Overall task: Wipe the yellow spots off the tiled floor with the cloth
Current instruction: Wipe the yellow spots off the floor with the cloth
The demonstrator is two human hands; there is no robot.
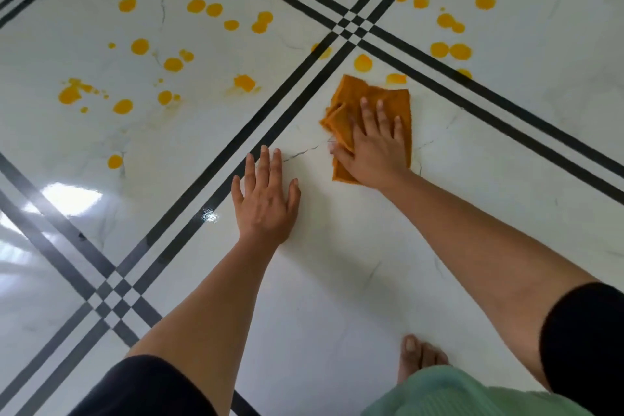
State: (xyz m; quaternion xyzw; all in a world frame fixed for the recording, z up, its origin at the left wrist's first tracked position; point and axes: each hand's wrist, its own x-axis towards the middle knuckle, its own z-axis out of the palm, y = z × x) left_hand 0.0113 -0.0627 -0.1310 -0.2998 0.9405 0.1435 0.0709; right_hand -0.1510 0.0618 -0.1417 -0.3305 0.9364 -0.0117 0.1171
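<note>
Flat right hand (pixel 373 149) atop cloth (pixel 388 101) near yellow spots (pixel 363 63)

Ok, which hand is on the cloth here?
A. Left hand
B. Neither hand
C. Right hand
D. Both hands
C. The right hand lies flat on the orange cloth, while the left hand rests spread on the bare tile beside it.
</note>
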